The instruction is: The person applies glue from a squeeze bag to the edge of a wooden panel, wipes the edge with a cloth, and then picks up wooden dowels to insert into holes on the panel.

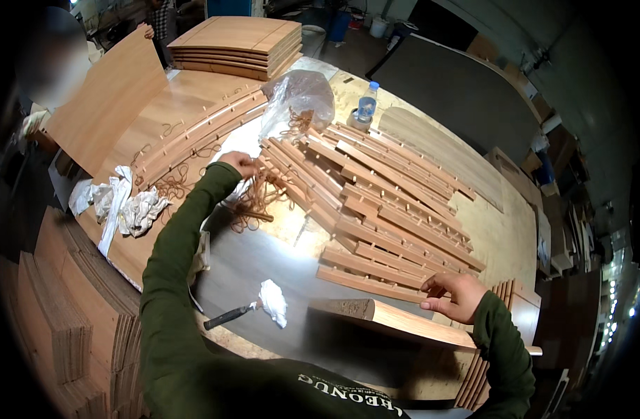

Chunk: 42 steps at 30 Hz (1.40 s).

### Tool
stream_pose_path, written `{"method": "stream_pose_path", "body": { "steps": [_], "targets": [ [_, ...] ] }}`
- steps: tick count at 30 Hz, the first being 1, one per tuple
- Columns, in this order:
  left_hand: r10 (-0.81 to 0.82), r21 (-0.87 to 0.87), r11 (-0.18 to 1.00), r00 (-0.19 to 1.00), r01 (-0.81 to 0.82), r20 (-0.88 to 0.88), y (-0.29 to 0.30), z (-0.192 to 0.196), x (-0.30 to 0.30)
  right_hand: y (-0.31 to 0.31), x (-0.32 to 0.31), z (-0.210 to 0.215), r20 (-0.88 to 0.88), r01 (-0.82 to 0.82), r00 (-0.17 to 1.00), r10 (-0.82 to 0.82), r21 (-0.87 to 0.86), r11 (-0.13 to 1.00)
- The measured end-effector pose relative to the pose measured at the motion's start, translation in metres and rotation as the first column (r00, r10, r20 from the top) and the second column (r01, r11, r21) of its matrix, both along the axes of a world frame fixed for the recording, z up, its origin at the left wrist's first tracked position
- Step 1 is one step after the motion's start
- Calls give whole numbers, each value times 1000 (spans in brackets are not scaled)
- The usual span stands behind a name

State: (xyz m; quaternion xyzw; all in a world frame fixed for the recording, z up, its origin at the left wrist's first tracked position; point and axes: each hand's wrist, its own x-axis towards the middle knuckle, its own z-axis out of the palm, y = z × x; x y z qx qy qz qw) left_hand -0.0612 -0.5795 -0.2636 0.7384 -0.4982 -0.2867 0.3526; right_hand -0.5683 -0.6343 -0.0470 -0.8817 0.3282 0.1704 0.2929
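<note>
Several wooden strips studded with small dowels (410,216) lie in a fanned stack on the table in front of me. My left hand (239,165) is at their far left end, fingers curled in beside a tangle of brown cord (253,199); what they grip is hidden. My right hand (459,297) hovers at the near right end of the strips, thumb and forefinger apart, close to the nearest strip's tip. Below it lies a curved wooden piece (417,322). A hammer (229,315) with a white wrapping (273,303) around its head rests near my body.
At the far left another person holds a large thin wood panel (114,105). Curved panels (236,38) are stacked at the back. A clear plastic bag (299,101), a water bottle (367,101) and crumpled white cloth (135,209) lie around the table. More panels (75,307) stand at lower left.
</note>
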Motion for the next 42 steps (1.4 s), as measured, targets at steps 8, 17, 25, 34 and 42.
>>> {"method": "stream_pose_path", "body": {
  "steps": [8,17,25,34,42],
  "targets": [
    [-337,-208,936,899,286,-281,-13,114,-86,-3,-1,-3,284,179,945,-161,-39,983],
    [-657,-477,753,479,453,-582,-20,165,-286,-10,-1,-10,595,144,786,-169,91,985],
    [-531,-425,844,397,328,-748,-15,137,-315,6,-14,-11,505,316,672,-541,465,827],
    [-426,-465,871,-229,158,-875,6,88,-308,-2,-15,-16,490,331,607,-626,560,760],
    [-423,-306,819,150,486,-893,4,103,-328,4,-16,-18,466,239,686,-559,581,778]
  ]
}}
